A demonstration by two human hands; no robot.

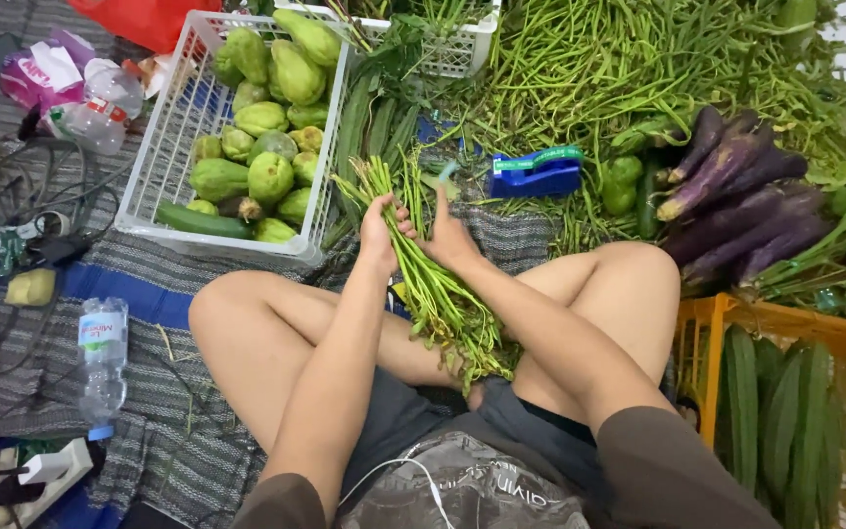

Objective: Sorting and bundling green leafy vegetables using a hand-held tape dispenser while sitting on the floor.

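1. Striped floor mat (pixel 139 323) is carrying the produce.
2. White crate (pixel 164 147) is holding green chayotes (pixel 271 176) and a cucumber (pixel 198 221).
3. Orange crate (pixel 717 318) is holding ridged gourds (pixel 771 411).
4. Left hand (pixel 381 235) fingers are closing around the bundle of green stems (pixel 433 289) lying over the lap; right hand (pixel 449 235) is gripping alongside.
5. Blue tape dispenser (pixel 533 174) and purple eggplants (pixel 736 196) are lying just beyond.

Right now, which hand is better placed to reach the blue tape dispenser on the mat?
Probably the right hand. It grips the bundle of long green stalks on the side of the blue tape dispenser, while the left hand sits farther from it.
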